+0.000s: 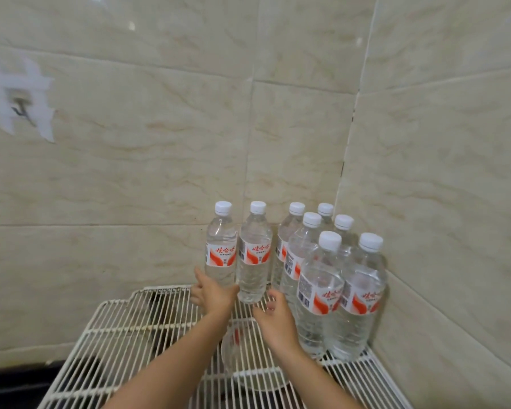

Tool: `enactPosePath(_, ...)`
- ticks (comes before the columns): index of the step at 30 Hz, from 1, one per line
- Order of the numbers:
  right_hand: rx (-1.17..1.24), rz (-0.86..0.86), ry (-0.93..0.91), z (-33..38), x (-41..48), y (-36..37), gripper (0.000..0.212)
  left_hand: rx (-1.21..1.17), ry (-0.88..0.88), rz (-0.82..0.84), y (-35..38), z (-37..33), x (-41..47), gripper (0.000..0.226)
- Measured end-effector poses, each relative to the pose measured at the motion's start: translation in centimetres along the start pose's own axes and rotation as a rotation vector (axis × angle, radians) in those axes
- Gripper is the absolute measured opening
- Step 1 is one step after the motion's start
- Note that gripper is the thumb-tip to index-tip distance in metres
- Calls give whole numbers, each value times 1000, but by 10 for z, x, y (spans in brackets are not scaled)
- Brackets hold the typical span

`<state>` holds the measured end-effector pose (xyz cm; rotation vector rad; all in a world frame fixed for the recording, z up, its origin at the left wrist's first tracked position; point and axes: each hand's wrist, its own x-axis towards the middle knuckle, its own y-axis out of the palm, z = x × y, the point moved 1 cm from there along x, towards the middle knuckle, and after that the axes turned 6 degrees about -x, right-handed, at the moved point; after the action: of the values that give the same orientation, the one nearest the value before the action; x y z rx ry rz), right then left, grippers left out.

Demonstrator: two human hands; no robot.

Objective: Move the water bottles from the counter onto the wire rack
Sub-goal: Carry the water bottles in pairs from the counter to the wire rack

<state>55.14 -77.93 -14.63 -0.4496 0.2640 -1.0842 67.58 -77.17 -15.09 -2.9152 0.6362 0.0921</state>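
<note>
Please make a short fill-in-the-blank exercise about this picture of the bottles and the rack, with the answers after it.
1. The water bottles standing on the wire rack number ____.
2. Every bottle cap in view is ____ in colour.
3. The left hand is at the base of the ____ bottle in the back row.
4. The right hand has its fingers ____, gripping nothing.

Answers: eight; white; leftmost; open

Tiled wall (160, 172) corner, likely kitchen
</note>
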Motion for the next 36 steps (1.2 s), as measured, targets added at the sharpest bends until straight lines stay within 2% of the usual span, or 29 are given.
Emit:
enactPosePath(4, -52, 55, -11, -2, -15, -4, 50, 42, -24, 14, -23, 11, -6, 104)
enactPosePath(8, -121, 110, -66, 6, -29, 3, 50, 204, 9, -21, -69, 12, -16, 94)
enactPosePath(14, -272, 306, -292, 32, -56, 51, 48, 556, 76, -96, -171, 28, -36, 83)
enactPosePath(21, -367, 564, -543, 66, -112, 140, 38, 682, -28, -365, -324, 74, -110, 80)
enactPosePath(26, -369, 696, -729, 97, -177, 188, 41, 765, -106, -584, -418, 107, -175, 70)
enactPosePath(31, -490, 818, -913, 119, -246, 232, 45, 914, -134, -692, -487, 132, -229, 62)
enactPosePath(36, -623, 885, -1021, 131, -323, 282, 47, 988, -212, -763, -562, 157, -279, 61)
